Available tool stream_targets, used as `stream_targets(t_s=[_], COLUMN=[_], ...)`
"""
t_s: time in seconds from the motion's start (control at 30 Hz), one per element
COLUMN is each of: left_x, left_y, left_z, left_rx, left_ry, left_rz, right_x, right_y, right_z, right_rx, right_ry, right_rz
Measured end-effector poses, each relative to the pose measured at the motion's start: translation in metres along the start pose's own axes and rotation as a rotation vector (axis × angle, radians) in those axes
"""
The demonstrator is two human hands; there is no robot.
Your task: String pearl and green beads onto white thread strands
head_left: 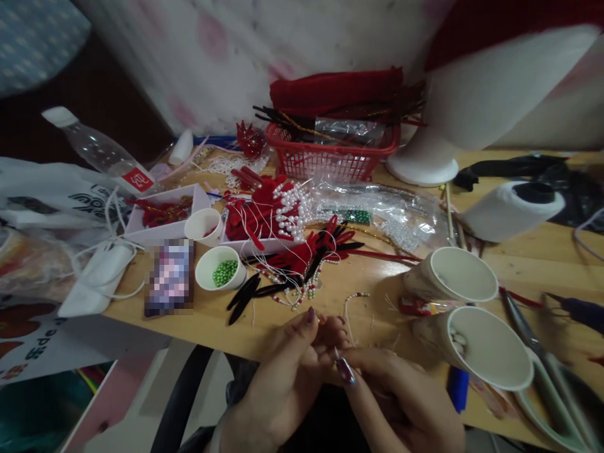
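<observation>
At the table's front edge my left hand (pixel 283 368) is cupped, its thumb bent over curled fingers; what lies inside is hidden. My right hand (pixel 396 393) meets it, thumb and index finger pinched, with a thin pale thread-like end (pixel 336 352) showing at the tips. Just beyond the fingers a white thread (pixel 346 311) curves over the wood and carries a short row of red and white beads (pixel 361 294). Farther left lie strung beads (pixel 309 290), black leaf-shaped pieces (pixel 245 296) and a paper cup of green beads (pixel 224 272).
Two paper cups (pixel 491 352) stand by my right hand, with scissors (pixel 528 333) beside them. Behind are red fuzzy pieces with white pearls (pixel 292 211), a red basket (pixel 330 157), plastic bags (pixel 401 207) and a white cone (pixel 504 211). A phone (pixel 170 277) and power strip (pixel 97 277) lie left.
</observation>
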State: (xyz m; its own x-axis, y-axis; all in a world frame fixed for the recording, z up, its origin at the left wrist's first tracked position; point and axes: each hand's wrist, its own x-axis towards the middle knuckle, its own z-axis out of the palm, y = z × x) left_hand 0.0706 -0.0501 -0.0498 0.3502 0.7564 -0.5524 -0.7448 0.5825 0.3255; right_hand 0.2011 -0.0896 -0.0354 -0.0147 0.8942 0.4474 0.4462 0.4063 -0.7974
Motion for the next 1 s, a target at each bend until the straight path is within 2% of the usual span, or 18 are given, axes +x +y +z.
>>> stream_targets(t_s=[0.1,0.27,0.43,0.83,0.9,1.0], left_x=[-0.001,-0.002,-0.004,-0.006,-0.007,-0.007], left_y=[-0.002,-0.002,0.0,0.005,0.007,0.009], left_z=[0.005,0.008,0.007,0.004,0.005,0.005], left_rx=[-0.088,-0.115,-0.064,0.058,0.131,0.272], left_ry=[-0.012,-0.022,-0.053,-0.137,-0.154,-0.168], left_rz=[-0.137,-0.179,-0.087,-0.027,0.022,0.169], right_x=[0.006,0.007,0.006,0.008,0.006,0.004], right_y=[0.004,0.006,0.008,0.007,0.009,0.014], right_z=[0.001,0.003,0.004,0.005,0.003,0.001], right_rx=[0.027,0.048,0.071,0.059,0.053,0.087], right_ry=[-0.057,-0.061,-0.054,-0.021,-0.014,-0.062], right_rz=[0.004,0.05,0.093,0.09,0.093,0.122])
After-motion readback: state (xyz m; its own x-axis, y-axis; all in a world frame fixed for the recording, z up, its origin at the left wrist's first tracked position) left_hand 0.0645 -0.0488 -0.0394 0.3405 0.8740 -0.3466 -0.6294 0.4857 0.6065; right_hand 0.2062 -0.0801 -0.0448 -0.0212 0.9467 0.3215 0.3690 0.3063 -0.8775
